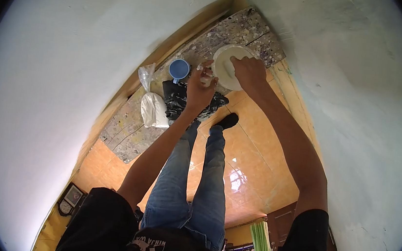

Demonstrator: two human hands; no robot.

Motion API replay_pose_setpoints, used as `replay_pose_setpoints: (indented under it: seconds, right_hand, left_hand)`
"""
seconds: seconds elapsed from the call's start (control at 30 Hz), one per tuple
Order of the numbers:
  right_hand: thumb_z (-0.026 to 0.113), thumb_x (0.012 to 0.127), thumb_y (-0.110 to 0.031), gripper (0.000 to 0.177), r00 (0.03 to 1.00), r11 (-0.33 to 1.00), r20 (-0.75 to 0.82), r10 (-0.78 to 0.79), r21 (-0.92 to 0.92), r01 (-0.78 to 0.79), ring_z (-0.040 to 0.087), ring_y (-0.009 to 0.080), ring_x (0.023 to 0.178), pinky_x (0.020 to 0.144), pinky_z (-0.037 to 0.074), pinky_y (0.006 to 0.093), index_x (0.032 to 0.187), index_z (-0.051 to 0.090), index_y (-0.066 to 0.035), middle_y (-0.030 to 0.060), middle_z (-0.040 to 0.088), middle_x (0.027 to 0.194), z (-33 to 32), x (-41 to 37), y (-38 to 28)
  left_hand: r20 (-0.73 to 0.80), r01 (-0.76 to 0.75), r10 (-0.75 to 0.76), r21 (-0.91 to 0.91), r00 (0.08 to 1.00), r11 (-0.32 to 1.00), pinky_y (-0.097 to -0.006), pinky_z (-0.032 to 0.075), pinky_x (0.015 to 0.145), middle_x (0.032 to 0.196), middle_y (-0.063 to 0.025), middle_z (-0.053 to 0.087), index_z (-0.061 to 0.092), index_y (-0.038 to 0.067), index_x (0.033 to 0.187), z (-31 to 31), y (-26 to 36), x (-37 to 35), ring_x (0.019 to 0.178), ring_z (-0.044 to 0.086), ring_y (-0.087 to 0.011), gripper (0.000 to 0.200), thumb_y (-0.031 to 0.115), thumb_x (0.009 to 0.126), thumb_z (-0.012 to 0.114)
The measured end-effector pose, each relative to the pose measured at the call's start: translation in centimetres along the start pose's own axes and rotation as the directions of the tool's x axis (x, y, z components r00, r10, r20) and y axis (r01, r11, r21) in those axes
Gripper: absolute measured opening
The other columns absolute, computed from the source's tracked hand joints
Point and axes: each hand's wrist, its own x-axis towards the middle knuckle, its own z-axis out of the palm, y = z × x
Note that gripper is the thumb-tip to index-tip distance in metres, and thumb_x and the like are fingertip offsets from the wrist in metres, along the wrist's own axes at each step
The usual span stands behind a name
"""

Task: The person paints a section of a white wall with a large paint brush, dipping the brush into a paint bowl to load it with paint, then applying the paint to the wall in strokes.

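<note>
A white round tub stands on a paint-spotted board, with pale wet paste inside it. My right hand is over the tub's right side, its fingers curled in and the fingertips at the paste; whatever they grip is hidden. Beside the tub's left rim is my left hand, its thumb and fingers bent but apart, with white smears on the fingers. Left of that hand sits a blue mug. Under my left wrist lies a black plastic sheet or bag streaked with white.
A clear plastic bag of white powder lies on the left of the speckled board. Pale walls close in on both sides and meet at a corner ahead. Shiny orange floor tiles lie below, and my legs stretch forward.
</note>
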Motion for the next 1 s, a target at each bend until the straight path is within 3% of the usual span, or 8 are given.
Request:
replay_pose_setpoints:
  seconds: [0.27,0.37,0.47,0.57,0.67,0.77,0.87,1.0]
  right_hand:
    - [0.065,0.082,-0.014,0.032,0.996,1.000,-0.089,-0.016,0.019,0.018,0.070,0.0267,0.075,0.062,0.054,0.0412,0.115,0.065,-0.016,0.0105,0.069,0.080,0.3,0.6,0.8]
    - [0.065,0.082,-0.013,0.034,0.995,0.991,-0.010,-0.100,0.086,0.101,0.070,0.0267,0.075,0.062,0.054,0.0404,0.116,0.065,-0.016,0.0102,0.069,0.079,-0.4,0.4,2.0]
    - [0.068,0.081,-0.015,0.035,0.999,0.999,0.038,0.018,0.029,-0.019,0.070,0.0272,0.074,0.063,0.054,0.0405,0.115,0.065,-0.017,0.0101,0.069,0.079,-0.3,0.0,0.4]
    - [0.065,0.083,-0.014,0.033,0.993,0.992,-0.017,-0.120,0.045,0.120,0.069,0.0261,0.072,0.062,0.054,0.0395,0.115,0.065,-0.018,0.0088,0.068,0.078,-0.3,-0.5,1.2]
    - [0.065,0.082,-0.015,0.032,0.998,1.000,-0.056,-0.030,0.001,0.030,0.069,0.0251,0.071,0.061,0.053,0.0389,0.114,0.065,-0.018,0.0075,0.068,0.076,0.0,-0.3,-0.1]
    - [0.062,0.084,-0.013,0.030,0.988,0.989,-0.057,-0.142,0.035,0.144,0.070,0.0230,0.072,0.059,0.053,0.0372,0.114,0.065,-0.018,0.0058,0.068,0.075,-0.9,-0.5,0.4]
    - [0.063,0.084,-0.014,0.026,0.994,0.998,-0.089,-0.058,-0.034,0.055,0.070,0.0225,0.072,0.057,0.053,0.0372,0.110,0.066,-0.018,0.0053,0.069,0.074,-0.7,-0.6,-0.7]
    - [0.063,0.084,-0.015,0.023,0.991,0.989,-0.014,-0.132,-0.070,0.130,0.071,0.0228,0.069,0.055,0.052,0.0369,0.106,0.065,-0.019,0.0040,0.068,0.071,-0.7,-0.2,-0.2]
  left_hand:
    - [0.019,0.028,-0.029,0.035,0.999,0.999,-0.0329,0.049,0.079,0.092,-0.0049,0.061,0.058,0.011,0.127,-0.6,0.9,-0.3,0.085,0.059,-0.0183,0.053,-0.002,0.077,0.071]
    - [0.013,0.005,-0.005,-0.016,1.000,1.000,-0.0327,0.049,0.079,0.093,-0.0050,0.061,0.059,0.011,0.127,-0.4,-0.1,0.0,0.086,0.059,-0.0183,0.053,-0.002,0.077,0.071]
    - [0.014,0.003,-0.003,0.010,1.000,1.000,-0.0326,0.049,0.079,0.093,-0.0048,0.061,0.059,0.011,0.127,-0.3,0.1,-0.1,0.086,0.059,-0.0180,0.052,-0.001,0.077,0.071]
    - [0.021,0.041,-0.042,0.027,0.999,0.999,-0.0327,0.049,0.079,0.093,-0.0046,0.061,0.059,0.011,0.127,-0.6,0.7,-0.1,0.086,0.059,-0.0176,0.052,-0.001,0.078,0.071]
    - [0.017,0.062,-0.062,0.007,0.998,0.998,-0.0326,0.048,0.078,0.092,-0.0043,0.061,0.059,0.011,0.127,-0.4,0.7,-0.3,0.086,0.058,-0.0171,0.052,-0.002,0.078,0.071]
    - [0.017,0.054,-0.053,-0.050,0.998,0.997,-0.0325,0.048,0.077,0.092,-0.0041,0.060,0.058,0.011,0.127,-0.3,0.4,-0.1,0.086,0.058,-0.0166,0.052,-0.002,0.078,0.070]
    - [0.015,0.038,-0.037,-0.061,0.999,0.997,-0.0324,0.048,0.077,0.091,-0.0039,0.060,0.058,0.011,0.127,0.1,-0.3,-0.1,0.086,0.057,-0.0161,0.053,-0.003,0.078,0.070]
    - [0.013,0.051,-0.050,-0.050,0.999,0.997,-0.0324,0.048,0.078,0.092,-0.0036,0.060,0.058,0.011,0.127,0.0,0.0,-0.1,0.088,0.058,-0.0161,0.053,-0.003,0.078,0.070]
